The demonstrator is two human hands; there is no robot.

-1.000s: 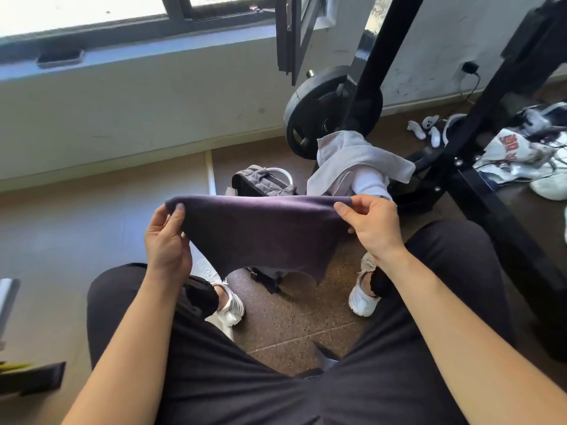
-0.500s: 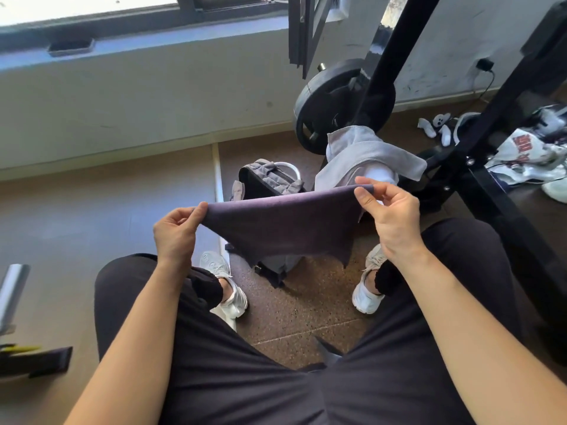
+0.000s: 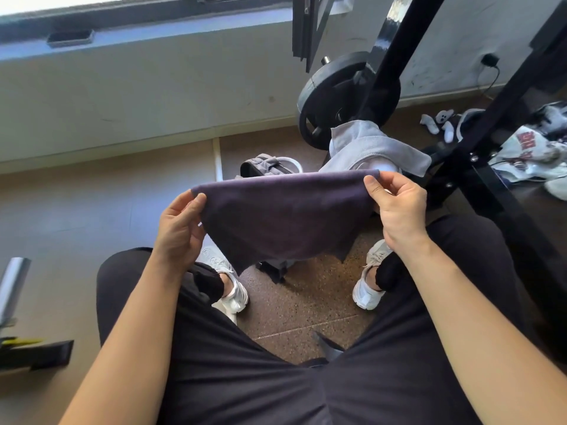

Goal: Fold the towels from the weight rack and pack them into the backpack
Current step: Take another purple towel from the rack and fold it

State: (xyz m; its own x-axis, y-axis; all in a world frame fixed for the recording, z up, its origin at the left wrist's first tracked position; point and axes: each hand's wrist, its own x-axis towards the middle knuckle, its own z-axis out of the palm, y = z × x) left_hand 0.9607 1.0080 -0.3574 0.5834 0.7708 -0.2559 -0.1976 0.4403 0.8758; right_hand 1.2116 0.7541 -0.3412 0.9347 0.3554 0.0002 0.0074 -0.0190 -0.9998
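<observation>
A dark purple towel (image 3: pixel 285 216) hangs stretched between my hands above my knees. My left hand (image 3: pixel 179 228) pinches its upper left corner. At the upper right corner, my right hand (image 3: pixel 399 207) pinches the top edge. Behind the towel a grey backpack (image 3: pixel 267 167) stands on the floor between my feet, mostly hidden by the cloth. A light grey towel (image 3: pixel 374 145) is draped over the black weight rack (image 3: pixel 469 167), just beyond my right hand.
A black weight plate (image 3: pixel 331 99) hangs on the rack near the wall. Socks (image 3: pixel 435 124) and crumpled clothes (image 3: pixel 534 148) lie on the floor at the right. A metal bar (image 3: pixel 12 286) and a black bracket (image 3: pixel 36 354) sit at the far left.
The towel's top edge has levelled out; my left hand rose after dipping half a second ago. The view shifted slightly downward and left.
</observation>
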